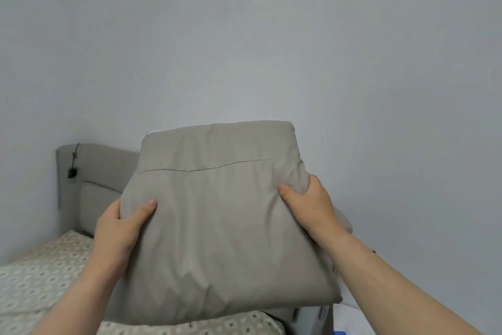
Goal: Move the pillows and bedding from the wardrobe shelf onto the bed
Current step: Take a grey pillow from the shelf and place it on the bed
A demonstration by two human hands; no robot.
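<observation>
Both hands clamp a grey pillow (217,220) between them, above the bed (40,275). The left hand (119,228) grips its left edge, the right hand (307,204) its right edge, thumbs on top. Its long axis runs away from the person, tilted up toward the wall (244,36).

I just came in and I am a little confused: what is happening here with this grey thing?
A person holds a grey pillow in the air with both hands, the left hand and right hand gripping its sides. It is raised over the bed, near the headboard, not yet put down.
</observation>
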